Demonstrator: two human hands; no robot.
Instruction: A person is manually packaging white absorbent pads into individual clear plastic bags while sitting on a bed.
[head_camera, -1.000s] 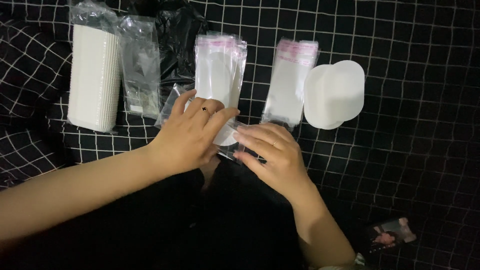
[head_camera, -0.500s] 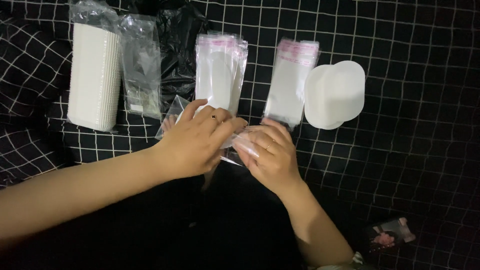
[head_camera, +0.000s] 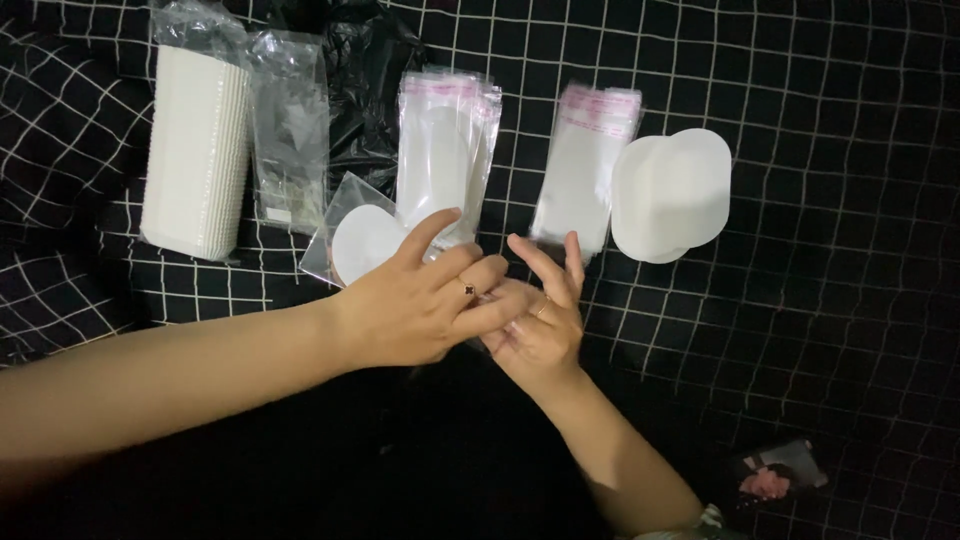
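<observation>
My left hand lay across the front of my right hand, the fingers of the two overlapping just above the dark middle of the cloth. My left fingers were loosely curled, with the forefinger stretched up and away; my right fingers were spread and pointing upward. Whether either hand actually pinched anything I could not tell, because the place where the fingers met was hidden by the left hand's knuckles.

The thing nearest my grip was a clear sleeve with a white round pad inside. It lay flat and tilted just beyond my left forefinger, touching or almost touching the fingertip, with its lower corner tucked behind my left hand.

Just above it stood a stack of clear pink-topped bags, and to the right, just beyond my right fingertips, a second stack of the same kind. Beside that second stack, overlapping its edge, sat a pile of white rounded pads. Far left lay a tall bagged stack of white ribbed trays, with another clear packet beside it. All of it rested on a black cloth with a white grid.
</observation>
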